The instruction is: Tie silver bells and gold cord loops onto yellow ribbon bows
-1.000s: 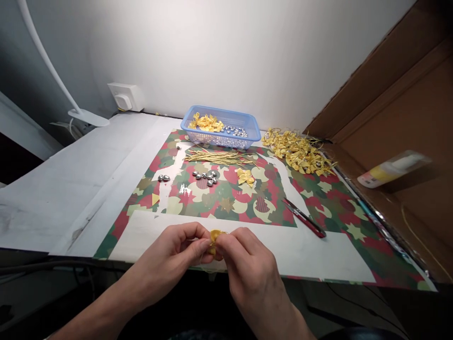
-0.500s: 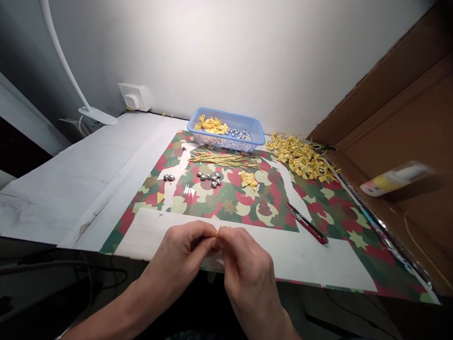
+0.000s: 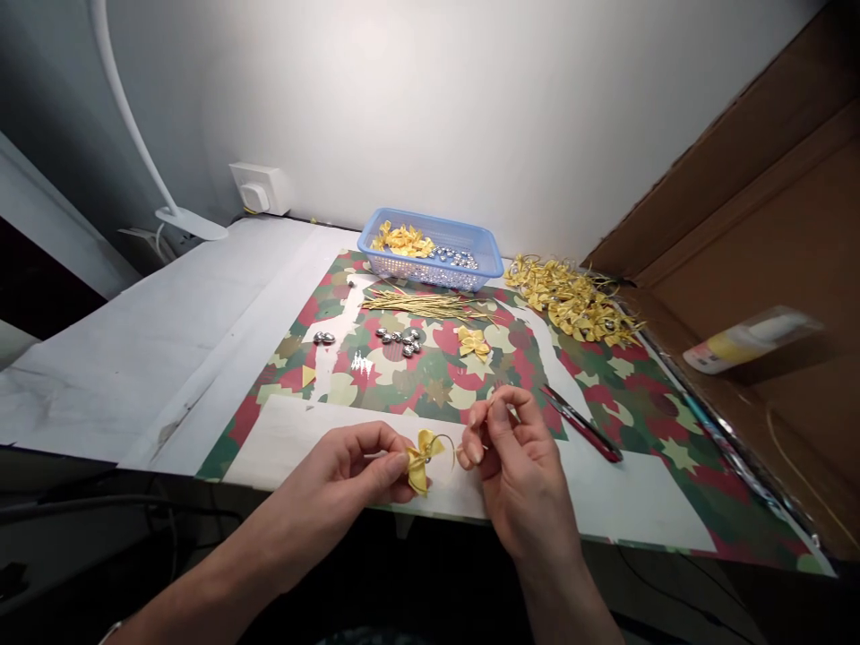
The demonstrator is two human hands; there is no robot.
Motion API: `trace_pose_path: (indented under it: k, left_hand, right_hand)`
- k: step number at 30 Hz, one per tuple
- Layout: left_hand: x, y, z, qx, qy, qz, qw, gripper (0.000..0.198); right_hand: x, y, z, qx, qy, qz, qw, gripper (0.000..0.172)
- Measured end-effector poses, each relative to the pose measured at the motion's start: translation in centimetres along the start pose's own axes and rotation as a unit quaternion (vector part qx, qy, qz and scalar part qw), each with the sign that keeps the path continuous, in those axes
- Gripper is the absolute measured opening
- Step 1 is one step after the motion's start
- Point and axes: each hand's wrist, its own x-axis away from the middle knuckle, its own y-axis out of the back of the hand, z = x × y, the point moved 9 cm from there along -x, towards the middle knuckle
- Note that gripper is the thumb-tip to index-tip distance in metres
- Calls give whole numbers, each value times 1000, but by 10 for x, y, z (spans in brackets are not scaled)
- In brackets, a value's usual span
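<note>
Between the thumb and fingers of my left hand (image 3: 366, 466) is a yellow ribbon bow (image 3: 422, 466). A small silver bead sits at its middle, and a thin cord (image 3: 451, 448) curls out of it to the right. My right hand (image 3: 524, 457) is raised just right of the bow, apart from it, thumb pressed to the fingertips; whatever is pinched there is too small to make out. Beyond the hands lie silver beads (image 3: 403, 340) in a small group, a few yellow bows (image 3: 472, 342) and a bundle of thin gold cords (image 3: 426, 303).
A blue basket (image 3: 430, 219) at the back holds yellow bows and silver beads. Finished-looking bows with cords form a pile (image 3: 574, 296) to its right. Red-handled scissors (image 3: 584, 425) lie right of my right hand. A cardboard wall (image 3: 752, 233) with a bottle (image 3: 745, 340) bounds the right side.
My hands, which were pressed together at their fingertips, have come apart. The right hand has moved right and up; the bow in my left hand now shows.
</note>
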Motion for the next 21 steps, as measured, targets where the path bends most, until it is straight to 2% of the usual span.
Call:
trace_pose_path:
  k: [8, 12, 14, 16, 17, 19, 21]
  left_hand:
    - [1, -7, 8, 148, 26, 41, 988, 20]
    - [0, -7, 9, 181, 24, 40, 982, 29]
    - [-2, -6, 8, 156, 17, 24, 987, 33]
    - [-4, -2, 4, 86, -4, -9, 996, 35]
    - [-6, 1, 0, 43, -22, -31, 998, 41]
    - [-7, 6, -8, -28, -62, -70, 995, 52]
    - [-8, 9, -12, -63, -89, -82, 991, 52]
  right_hand:
    - [0, 15, 4, 61, 49, -16, 997, 20]
    - [0, 11, 5, 91, 57, 3, 994, 18]
    - [2, 8, 5, 105, 56, 15, 993, 17]
    - [5, 5, 7, 116, 55, 23, 991, 16]
    - [6, 3, 8, 122, 54, 27, 991, 16]
    - [9, 0, 11, 132, 54, 34, 989, 17]
    - [12, -4, 14, 155, 59, 48, 985, 18]
